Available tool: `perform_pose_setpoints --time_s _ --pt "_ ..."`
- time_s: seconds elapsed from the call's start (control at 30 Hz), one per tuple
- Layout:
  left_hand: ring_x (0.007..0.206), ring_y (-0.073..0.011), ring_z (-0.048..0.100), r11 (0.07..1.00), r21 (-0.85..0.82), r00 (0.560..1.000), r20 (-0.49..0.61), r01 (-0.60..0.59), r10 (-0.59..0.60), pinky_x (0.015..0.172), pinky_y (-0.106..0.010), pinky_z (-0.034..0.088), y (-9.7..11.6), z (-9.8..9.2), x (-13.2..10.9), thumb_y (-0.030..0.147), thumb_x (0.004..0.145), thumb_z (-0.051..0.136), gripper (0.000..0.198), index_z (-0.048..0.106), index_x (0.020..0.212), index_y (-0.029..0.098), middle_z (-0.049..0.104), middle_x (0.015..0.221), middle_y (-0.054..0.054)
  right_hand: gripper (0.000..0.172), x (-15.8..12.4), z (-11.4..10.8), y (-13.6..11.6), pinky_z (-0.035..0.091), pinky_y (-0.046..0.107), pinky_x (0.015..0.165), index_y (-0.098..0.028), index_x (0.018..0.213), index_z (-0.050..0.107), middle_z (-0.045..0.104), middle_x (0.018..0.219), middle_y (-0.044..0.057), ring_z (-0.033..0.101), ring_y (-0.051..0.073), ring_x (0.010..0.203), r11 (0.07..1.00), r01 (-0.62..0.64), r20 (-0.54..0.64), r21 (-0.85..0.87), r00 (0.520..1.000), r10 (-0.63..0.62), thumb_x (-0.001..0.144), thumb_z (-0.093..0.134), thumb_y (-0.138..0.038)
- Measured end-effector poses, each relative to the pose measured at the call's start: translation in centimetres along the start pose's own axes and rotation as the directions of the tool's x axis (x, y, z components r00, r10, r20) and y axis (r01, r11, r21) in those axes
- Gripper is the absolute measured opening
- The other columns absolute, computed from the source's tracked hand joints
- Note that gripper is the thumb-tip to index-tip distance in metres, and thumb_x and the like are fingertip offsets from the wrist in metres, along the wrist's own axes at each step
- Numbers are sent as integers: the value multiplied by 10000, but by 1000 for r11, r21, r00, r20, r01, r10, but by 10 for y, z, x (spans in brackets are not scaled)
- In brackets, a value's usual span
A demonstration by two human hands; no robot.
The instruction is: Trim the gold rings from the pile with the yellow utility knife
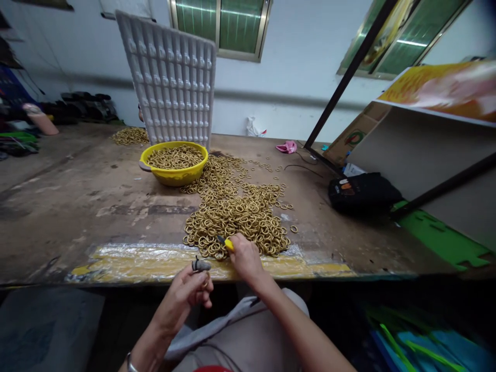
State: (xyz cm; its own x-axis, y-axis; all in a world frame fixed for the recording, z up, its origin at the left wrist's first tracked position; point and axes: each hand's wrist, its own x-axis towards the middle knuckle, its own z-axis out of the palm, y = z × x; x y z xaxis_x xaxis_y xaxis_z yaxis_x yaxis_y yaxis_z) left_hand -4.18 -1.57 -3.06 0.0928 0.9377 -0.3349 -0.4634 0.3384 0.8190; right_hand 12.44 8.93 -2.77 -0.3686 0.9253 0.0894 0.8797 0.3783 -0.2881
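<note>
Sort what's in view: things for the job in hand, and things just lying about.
Job, by the look of it: yellow tool in the right hand; ring in the left hand; grey finger cover; ring pile; yellow basin.

Apparently just lying about: pink bundle; black bag; green mat; cardboard box.

Yellow handle (229, 245) partly hidden, wristband (131, 363) cut off

Grey fingerstall (200, 265), silver wristband (130, 363), pale clothing (244, 338)

We can pass low across the table (96, 212) left of the rings (236, 219); beyond, the bowl (176, 178) and upright tray (170, 77) block us.
</note>
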Motion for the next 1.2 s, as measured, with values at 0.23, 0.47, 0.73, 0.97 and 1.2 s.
perform_pose_setpoints --time_s 0.23,0.47,0.73,0.97,1.2 --pt "505 -64 519 994 -102 998 -42 42 -47 370 -133 362 3 13 21 396 737 740 310 587 802 134 663 748 -39 211 -16 -11 -3 322 204 444 -182 736 532 546 630 -29 378 67 443 392 -214 172 895 975 139 820 573 -372" --pt "423 -10 393 999 -48 998 69 -10 13 326 -111 234 7 32 24 377 718 765 321 607 844 127 628 748 -9 369 -41 -9 -20 264 157 337 -178 782 499 556 600 -47 322 25 365 -126 -335 345 934 936 72 706 719 -464" --pt "464 -36 394 998 45 996 69 -53 49 384 -141 265 10 36 14 454 686 775 387 641 790 106 574 644 -11 349 -48 -18 -12 262 197 425 -185 698 507 464 606 -45 330 64 460 288 -243 225 926 970 95 822 564 -506" --pt "424 -54 407 976 201 996 32 -87 82 388 -156 314 7 34 12 415 721 737 315 599 750 133 494 528 43 289 -60 -26 0 283 251 583 -196 642 483 476 619 -15 417 125 596 842 54 -38 536 998 -40 913 467 -294" --pt "397 -52 383 940 314 991 60 -133 121 385 -163 298 7 40 11 447 758 691 334 565 720 140 468 495 57 203 -71 -34 -5 337 253 671 -196 905 594 638 865 33 574 168 779 958 129 -2 257 991 -133 794 506 -50"
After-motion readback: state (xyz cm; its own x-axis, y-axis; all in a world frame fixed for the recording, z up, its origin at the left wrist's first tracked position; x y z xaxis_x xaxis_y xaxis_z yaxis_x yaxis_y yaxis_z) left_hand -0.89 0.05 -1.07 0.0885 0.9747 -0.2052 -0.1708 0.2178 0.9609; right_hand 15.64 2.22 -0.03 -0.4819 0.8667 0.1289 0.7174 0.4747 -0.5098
